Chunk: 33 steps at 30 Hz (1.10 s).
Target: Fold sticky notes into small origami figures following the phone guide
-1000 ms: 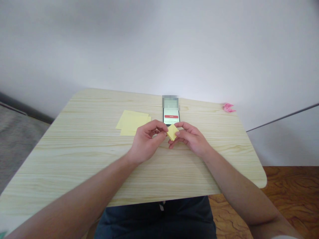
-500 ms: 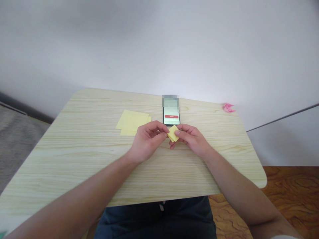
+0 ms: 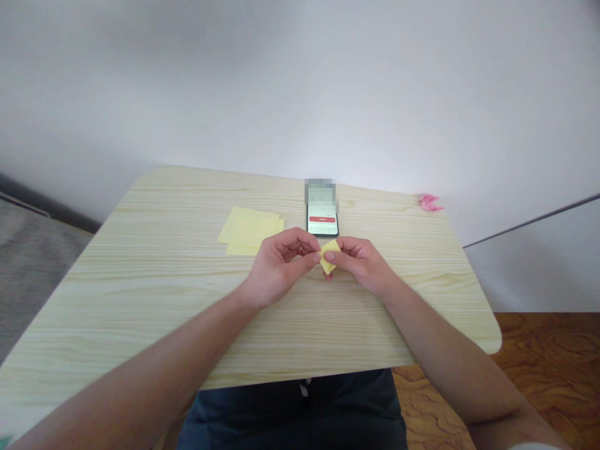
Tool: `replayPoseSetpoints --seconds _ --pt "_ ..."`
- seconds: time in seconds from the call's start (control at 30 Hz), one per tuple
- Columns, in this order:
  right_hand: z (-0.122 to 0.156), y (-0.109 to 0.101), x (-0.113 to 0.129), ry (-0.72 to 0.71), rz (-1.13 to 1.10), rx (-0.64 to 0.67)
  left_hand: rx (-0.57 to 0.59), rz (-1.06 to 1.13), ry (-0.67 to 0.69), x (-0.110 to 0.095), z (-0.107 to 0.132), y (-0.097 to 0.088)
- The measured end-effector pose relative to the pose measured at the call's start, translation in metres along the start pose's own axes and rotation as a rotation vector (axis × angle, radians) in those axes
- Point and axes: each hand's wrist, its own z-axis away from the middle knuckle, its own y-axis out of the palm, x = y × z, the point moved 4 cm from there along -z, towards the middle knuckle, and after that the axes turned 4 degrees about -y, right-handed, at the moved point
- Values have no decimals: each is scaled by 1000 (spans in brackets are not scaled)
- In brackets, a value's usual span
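A small folded yellow paper (image 3: 330,251) is held just above the pale wooden table (image 3: 140,294), near its middle. My left hand (image 3: 276,265) pinches its left edge with thumb and fingers closed. My right hand (image 3: 359,262) grips its right side, thumb on top, fingers curled underneath. Most of the paper is hidden between my fingertips. Both forearms rest across the table's near edge.
A phone (image 3: 321,215) with a lit screen lies flat just beyond my hands. A few loose yellow paper sheets (image 3: 250,230) lie to the left of it. A small pink folded paper figure (image 3: 430,202) sits at the table's far right corner, by the white wall.
The yellow paper has been turned and squeezed narrower between my fingers, showing less of its face. My hands have drawn slightly closer together.
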Motion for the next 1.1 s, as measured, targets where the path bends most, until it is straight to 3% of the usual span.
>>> replayPoseSetpoints --seconds 0.43,0.67,1.1 --pt "1 1 1 -40 34 -20 -6 9 17 0 -1 -3" --pt "3 -2 5 -108 150 -125 -35 -156 18 -4 1 -4" --pt "7 -2 5 -127 302 -137 -77 -386 155 -12 5 0"
